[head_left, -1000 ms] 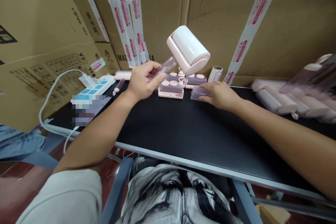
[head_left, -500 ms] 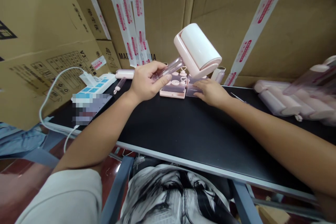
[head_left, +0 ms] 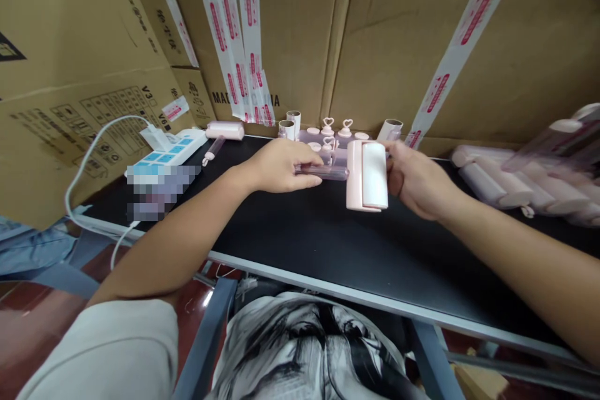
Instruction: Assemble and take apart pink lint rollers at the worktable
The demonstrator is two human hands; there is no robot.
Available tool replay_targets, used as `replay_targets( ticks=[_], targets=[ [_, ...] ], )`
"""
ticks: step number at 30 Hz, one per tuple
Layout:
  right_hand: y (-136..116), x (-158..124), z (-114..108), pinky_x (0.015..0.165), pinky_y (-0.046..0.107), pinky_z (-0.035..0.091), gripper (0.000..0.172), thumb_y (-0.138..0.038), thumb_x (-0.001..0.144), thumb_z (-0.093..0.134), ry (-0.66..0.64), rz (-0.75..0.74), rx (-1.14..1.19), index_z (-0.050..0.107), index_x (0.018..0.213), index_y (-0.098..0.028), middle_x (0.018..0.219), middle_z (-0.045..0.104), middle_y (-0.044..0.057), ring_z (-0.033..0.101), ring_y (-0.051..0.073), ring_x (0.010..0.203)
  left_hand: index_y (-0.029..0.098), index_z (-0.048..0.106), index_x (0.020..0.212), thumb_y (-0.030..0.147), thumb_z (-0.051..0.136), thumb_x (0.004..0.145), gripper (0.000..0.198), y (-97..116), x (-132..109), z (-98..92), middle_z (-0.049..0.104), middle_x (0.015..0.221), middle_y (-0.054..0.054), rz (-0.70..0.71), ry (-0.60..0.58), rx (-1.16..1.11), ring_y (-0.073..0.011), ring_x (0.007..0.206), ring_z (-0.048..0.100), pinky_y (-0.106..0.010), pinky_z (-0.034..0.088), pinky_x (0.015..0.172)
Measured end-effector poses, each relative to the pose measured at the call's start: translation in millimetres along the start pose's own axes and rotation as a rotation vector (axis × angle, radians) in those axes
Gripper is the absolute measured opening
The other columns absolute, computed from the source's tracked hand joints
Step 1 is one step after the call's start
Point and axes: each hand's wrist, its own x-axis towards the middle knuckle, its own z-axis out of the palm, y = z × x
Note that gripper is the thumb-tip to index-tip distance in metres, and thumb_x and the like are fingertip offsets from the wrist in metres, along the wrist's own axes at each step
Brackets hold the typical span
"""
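My left hand (head_left: 285, 165) is closed around the clear handle of a lint roller (head_left: 366, 176). Its pale pink head with a white sheet roll hangs over the black tabletop, the handle lying almost level. Close against the right side of that head, my right hand (head_left: 415, 178) has its fingers curled; what they hold, if anything, is blurred and hidden behind the roller. Just behind both hands stand pink holders with clear purple-tinted parts and heart-shaped loops (head_left: 347, 127). Two cardboard-cored white rolls (head_left: 287, 129) stand to their left, and another roll (head_left: 390, 130) to their right.
Another lint roller (head_left: 225, 131) lies at the back left, beside a white power strip (head_left: 190, 144) and a phone (head_left: 164, 190). A pile of pink rollers (head_left: 525, 184) occupies the right side. Cardboard walls (head_left: 290, 31) enclose the table's back and left.
The lint roller has come down and turned from tilted upward to nearly level. My right hand has moved from the clear parts at the back to the right side of the roller head.
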Motion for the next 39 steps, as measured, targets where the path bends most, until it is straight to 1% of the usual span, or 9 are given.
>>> replay_targets(
  ticks=[3, 8, 16, 20, 23, 27, 32, 34, 39],
  targets=[
    [6, -26, 11, 0.068, 0.034, 0.060, 0.056, -0.043, 0.079, 0.082, 0.017, 0.123, 0.039, 0.057, 0.127, -0.030, 0.115, 0.074, 0.003, 0.073, 0.025, 0.091, 0.023, 0.078, 0.105, 0.040, 0.073, 0.089, 0.024, 7, 3, 9.7, 0.077, 0.090, -0.001, 0.013, -0.067, -0.034, -0.0165, 0.079, 0.071, -0.027, 0.050, 0.076],
    [14, -33, 0, 0.059, 0.030, 0.056, 0.041, -0.026, 0.078, 0.069, 0.184, 0.186, 0.150, 0.059, 0.117, -0.028, 0.096, 0.073, 0.001, 0.067, 0.021, 0.072, 0.021, 0.072, 0.125, 0.034, 0.076, 0.090, 0.038, 4, 4, 13.6, 0.078, 0.115, -0.006, 0.053, -0.050, -0.071, -0.0195, 0.100, 0.074, -0.029, 0.053, 0.091],
    [6, -29, -19, 0.059, 0.035, 0.060, 0.036, -0.026, 0.072, 0.072, 0.203, 0.276, 0.317, 0.064, 0.107, -0.026, 0.084, 0.072, 0.001, 0.068, 0.023, 0.069, 0.017, 0.069, 0.130, 0.042, 0.068, 0.098, 0.040, -7, 1, 14.4, 0.079, 0.113, -0.010, 0.082, 0.068, 0.106, -0.0194, 0.102, 0.075, -0.027, 0.053, 0.088],
    [6, -31, -15, 0.055, 0.028, 0.057, 0.034, -0.028, 0.072, 0.078, 0.177, 0.250, 0.338, 0.068, 0.104, -0.024, 0.086, 0.072, 0.001, 0.065, 0.018, 0.067, 0.017, 0.066, 0.132, 0.049, 0.052, 0.106, 0.043, -5, 2, 15.2, 0.078, 0.114, -0.011, 0.121, 0.126, 0.239, -0.0207, 0.104, 0.075, -0.028, 0.052, 0.084],
    [6, -32, -12, 0.050, 0.024, 0.051, 0.037, -0.029, 0.069, 0.082, 0.202, 0.203, 0.320, 0.070, 0.103, -0.024, 0.083, 0.070, 0.000, 0.060, 0.015, 0.062, 0.016, 0.069, 0.120, 0.060, 0.034, 0.108, 0.057, -5, 2, 15.5, 0.078, 0.102, -0.011, 0.132, 0.179, 0.287, -0.0202, 0.094, 0.075, -0.028, 0.050, 0.076],
    [3, -35, -11, 0.057, 0.032, 0.056, 0.050, -0.032, 0.067, 0.085, 0.273, 0.002, 0.238, 0.065, 0.113, -0.029, 0.094, 0.070, 0.000, 0.064, 0.019, 0.071, 0.017, 0.069, 0.092, 0.068, 0.019, 0.106, 0.073, 0, 4, 17.6, 0.074, 0.081, -0.008, 0.057, 0.217, 0.210, -0.0178, 0.075, 0.069, -0.028, 0.045, 0.066],
    [-2, -45, -15, 0.084, 0.043, 0.056, 0.066, -0.031, 0.064, 0.090, 0.470, -0.681, -0.297, 0.060, 0.123, -0.027, 0.117, 0.064, 0.007, 0.064, 0.025, 0.097, 0.017, 0.059, 0.071, 0.070, 0.026, 0.105, 0.070, 19, 14, 28.7, 0.060, 0.064, -0.002, -0.197, 0.334, -0.114, -0.0132, 0.060, 0.057, -0.028, 0.039, 0.061],
    [-3, -48, -18, 0.091, 0.050, 0.053, 0.068, -0.035, 0.069, 0.087, 0.523, -0.862, -0.500, 0.058, 0.130, -0.028, 0.123, 0.060, 0.009, 0.063, 0.029, 0.106, 0.018, 0.056, 0.069, 0.073, 0.032, 0.103, 0.069, 20, 19, 33.3, 0.057, 0.062, -0.001, -0.286, 0.370, -0.223, -0.0129, 0.059, 0.053, -0.027, 0.039, 0.059],
    [-12, -55, -31, 0.093, 0.063, 0.049, 0.083, -0.040, 0.066, 0.087, 0.625, -1.120, -0.724, 0.056, 0.143, -0.036, 0.119, 0.057, 0.008, 0.062, 0.035, 0.105, 0.022, 0.045, 0.064, 0.080, 0.038, 0.097, 0.066, -11, 21, 25.3, 0.039, 0.049, 0.004, -0.589, 0.636, -0.432, -0.0114, 0.046, 0.038, -0.026, 0.029, 0.047]
  ],
)
